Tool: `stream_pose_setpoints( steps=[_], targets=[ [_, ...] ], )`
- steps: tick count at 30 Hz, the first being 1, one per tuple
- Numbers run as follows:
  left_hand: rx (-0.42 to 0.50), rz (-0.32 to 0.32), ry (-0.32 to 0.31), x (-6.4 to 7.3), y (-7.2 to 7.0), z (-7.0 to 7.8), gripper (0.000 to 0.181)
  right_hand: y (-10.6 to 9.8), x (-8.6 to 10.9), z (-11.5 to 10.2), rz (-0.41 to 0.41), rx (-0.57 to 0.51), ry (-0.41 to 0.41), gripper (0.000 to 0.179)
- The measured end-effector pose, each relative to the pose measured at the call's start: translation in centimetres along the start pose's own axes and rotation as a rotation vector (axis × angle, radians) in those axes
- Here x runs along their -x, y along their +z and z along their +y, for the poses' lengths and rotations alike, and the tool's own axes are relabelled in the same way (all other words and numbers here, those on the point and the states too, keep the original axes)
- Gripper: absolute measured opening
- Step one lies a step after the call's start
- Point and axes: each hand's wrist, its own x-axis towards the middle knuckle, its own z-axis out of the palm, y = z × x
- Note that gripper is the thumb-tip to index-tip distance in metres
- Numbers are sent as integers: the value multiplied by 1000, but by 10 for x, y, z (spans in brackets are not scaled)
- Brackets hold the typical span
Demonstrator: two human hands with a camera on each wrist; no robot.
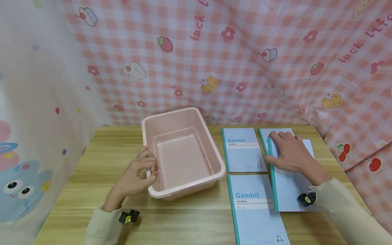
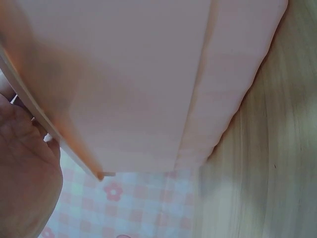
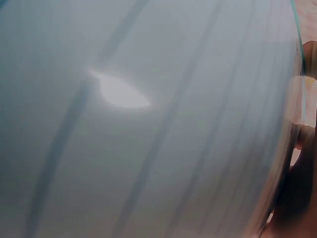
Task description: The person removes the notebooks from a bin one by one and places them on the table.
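Note:
A pink plastic bin [image 1: 183, 149] stands empty in the middle of the wooden table [image 1: 183, 221]. My left hand [image 1: 144, 172] grips its left rim, thumb and fingers curled over the edge; the left wrist view shows the bin's side [image 2: 148, 84] close up beside my palm [image 2: 25, 168]. My right hand [image 1: 286, 153] lies flat on a light blue notebook with a teal spine [image 1: 291, 190], thumb against the spine. That cover [image 3: 148, 124] fills the right wrist view. It overlaps another notebook [image 1: 275, 132] behind it.
Two more "Gambit" notebooks lie between the bin and my right hand: one at the back [image 1: 243, 149], one at the front [image 1: 257, 207]. A pink checked curtain [image 1: 229, 61] closes off the back and right sides. Bare tabletop lies left of the bin.

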Motion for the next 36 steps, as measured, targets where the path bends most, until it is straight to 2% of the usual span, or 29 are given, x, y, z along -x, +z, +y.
stream_pose_setpoints(
  steps=[8, 15, 22, 30, 36],
  targets=[
    [1, 11, 8, 1, -3, -3, 34, 24, 28, 14, -53, -1, 9, 58],
    [-9, 15, -15, 3, -11, -5, 34, 49, 45, 12, -92, 10, -11, 55],
    [-4, 6, -18, 9, -12, -8, 35, 70, 61, 7, -148, 3, -5, 66],
    [-4, 20, -24, 10, -17, -8, 36, 76, 62, 9, -138, -28, -38, 67],
    [-9, 20, -17, 10, -17, -8, 36, 73, 64, 8, -110, -57, -51, 70]
  ],
)
